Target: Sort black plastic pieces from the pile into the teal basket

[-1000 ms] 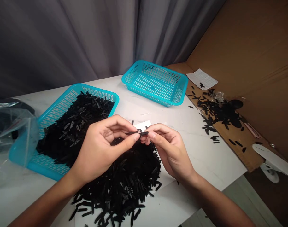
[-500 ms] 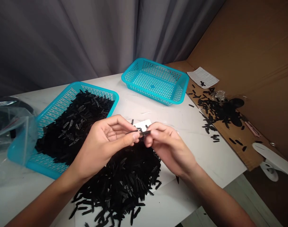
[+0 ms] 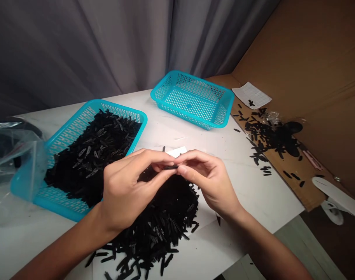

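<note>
Both hands meet above a heap of small black strip-like pieces on the white table. My left hand pinches a thin black strip between thumb and fingers. The thumb and fingertips of my right hand close on the same strip's right end. Fingers cover part of the strip, so its full shape is hidden. Behind my left hand, a blue basket is filled with similar black pieces, some showing small holes.
A second blue basket stands at the back with nothing in it. On the right, black pieces lie scattered over a cardboard sheet beside a white paper. A clear plastic bag lies at the left.
My hands have drawn closer together, fingertips now meeting around the strip. The left hand has turned over more, its back showing. The strip lies more level and less of it shows.
</note>
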Demonstrator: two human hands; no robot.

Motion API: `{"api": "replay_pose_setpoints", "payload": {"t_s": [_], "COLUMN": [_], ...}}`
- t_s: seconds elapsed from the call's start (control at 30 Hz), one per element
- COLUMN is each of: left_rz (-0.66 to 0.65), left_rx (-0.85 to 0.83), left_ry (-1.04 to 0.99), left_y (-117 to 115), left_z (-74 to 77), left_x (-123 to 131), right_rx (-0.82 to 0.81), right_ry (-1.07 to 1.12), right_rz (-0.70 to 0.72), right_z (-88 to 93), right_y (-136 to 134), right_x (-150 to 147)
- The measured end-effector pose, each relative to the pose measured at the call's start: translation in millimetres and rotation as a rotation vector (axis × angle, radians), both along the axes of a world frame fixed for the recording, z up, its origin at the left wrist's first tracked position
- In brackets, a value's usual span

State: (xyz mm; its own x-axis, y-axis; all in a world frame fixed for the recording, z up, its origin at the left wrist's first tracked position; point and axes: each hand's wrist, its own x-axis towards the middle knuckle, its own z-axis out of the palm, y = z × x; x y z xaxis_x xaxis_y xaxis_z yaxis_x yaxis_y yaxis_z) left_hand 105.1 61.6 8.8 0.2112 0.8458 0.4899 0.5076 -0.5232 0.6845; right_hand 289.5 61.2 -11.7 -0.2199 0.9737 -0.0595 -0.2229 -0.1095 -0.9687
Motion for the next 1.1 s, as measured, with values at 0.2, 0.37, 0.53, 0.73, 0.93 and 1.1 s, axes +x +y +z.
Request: {"api": "replay_pose_setpoints", "payload": {"t_s": [0.2,0.37,0.53,0.73,0.93,1.1], "left_rz": [-0.028,0.021,0.011,0.019,-0.006,-0.026], "left_rx": [0.039,-0.006,-0.057,-0.080,-0.061,-0.015], "left_ry": [0.061,-0.006,-0.044,-0.068,-0.082,-0.068], "left_y": [1.7,0.4,-1.9,-0.8,-0.1,-0.7], "left_z": [-0.3,0.9,4.9,5.9,5.5,6.3], "left_x": [-0.5,-0.3,0.8,1.7,0.7,-0.9], "right_rx": [0.169,0.259,0.316,0.371,0.386,0.380], "right_ry": [-0.172,-0.182,-0.167,-0.166,-0.181,-0.180], "right_rz": [-0.113,-0.193,-0.242,-0.256,-0.261,-0.258], "right_z": [4.8,4.6,3.5,2.6,2.3,1.4], "right_y": [-0.2,-3.2,-4.4,-5.7,-6.3,-4.8], "right_x": [3.9,2.7,2.6,2.3,2.0,2.3]}}
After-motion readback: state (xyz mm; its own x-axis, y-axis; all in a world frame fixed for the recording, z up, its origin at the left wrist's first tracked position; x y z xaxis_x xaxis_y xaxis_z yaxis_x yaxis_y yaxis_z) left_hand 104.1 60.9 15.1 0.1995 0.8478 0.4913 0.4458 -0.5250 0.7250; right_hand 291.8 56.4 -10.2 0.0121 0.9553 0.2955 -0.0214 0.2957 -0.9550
